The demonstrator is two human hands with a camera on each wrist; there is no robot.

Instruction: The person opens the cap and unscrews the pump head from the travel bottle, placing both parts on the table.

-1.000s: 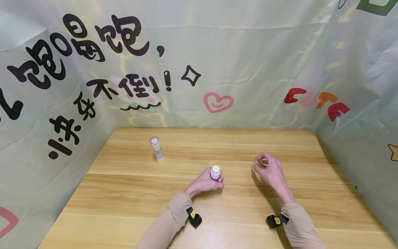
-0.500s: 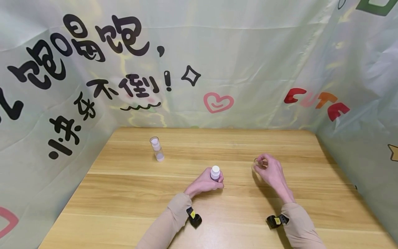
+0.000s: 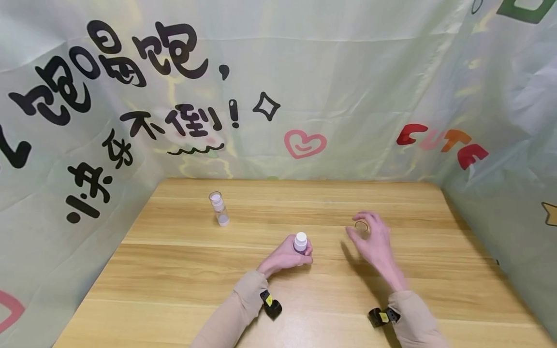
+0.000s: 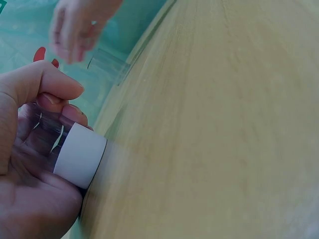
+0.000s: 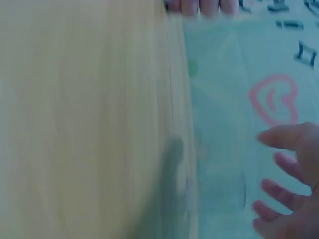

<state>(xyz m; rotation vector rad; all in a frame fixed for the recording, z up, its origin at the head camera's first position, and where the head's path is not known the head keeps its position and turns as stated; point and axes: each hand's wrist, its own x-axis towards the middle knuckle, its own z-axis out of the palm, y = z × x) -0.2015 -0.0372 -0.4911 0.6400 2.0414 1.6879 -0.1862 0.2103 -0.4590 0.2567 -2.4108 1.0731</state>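
My left hand (image 3: 285,253) grips a small clear bottle with a white top (image 3: 300,239) at the middle of the table. In the left wrist view the fingers curl round its clear body, and the white base (image 4: 82,154) shows near the wood. My right hand (image 3: 376,241) is spread, thumb and fingers apart around a clear cap (image 3: 361,227). That cap stands on the table, a see-through cylinder with a thin dark rim, the fingers off its wall in the right wrist view. A similar clear bottle (image 3: 219,210) with its cap on stands at the back left.
The wooden table (image 3: 174,280) is enclosed at the back and sides by a pale printed cloth (image 3: 357,87). Black wrist cameras sit on both sleeves, the left camera (image 3: 271,307) and the right camera (image 3: 380,316) close over the table.
My right hand has let go of the clear cap and opened its fingers around it, leaving it on the table. My left hand and the bottle stay where they were.
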